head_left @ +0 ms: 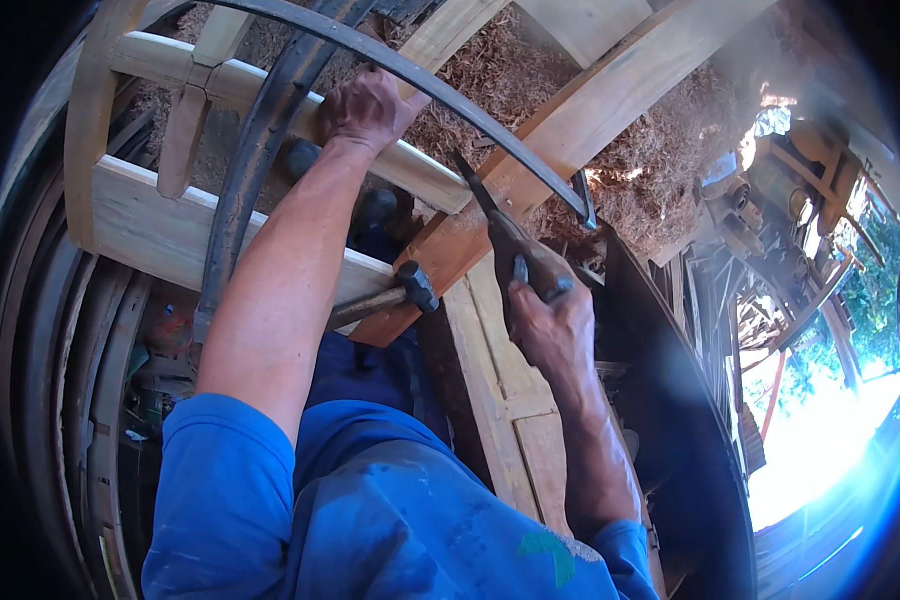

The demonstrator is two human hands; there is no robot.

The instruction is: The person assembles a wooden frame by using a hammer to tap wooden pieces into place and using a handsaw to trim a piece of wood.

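My left hand [362, 108] reaches forward, its fingers curled over a pale rail of a wooden frame [425, 178]. My right hand [550, 318] is closed around the grip of a dark, tapered tool [503, 222] that looks like a handsaw. Its narrow tip points forward and left, beside the end of the rail and over a thick wooden beam [580, 125]. Between my forearms lies a hammer [417, 286], with its dark head near the beam and its handle pointing left. My left fingertips are partly hidden.
A long curved metal bar [440, 88] crosses above the work, and a darker metal bar [270, 135] runs beside my left forearm. Wood shavings [660, 165] cover the far ground. Timber pieces [695, 290] stand at right; long boards [75, 380] line the left.
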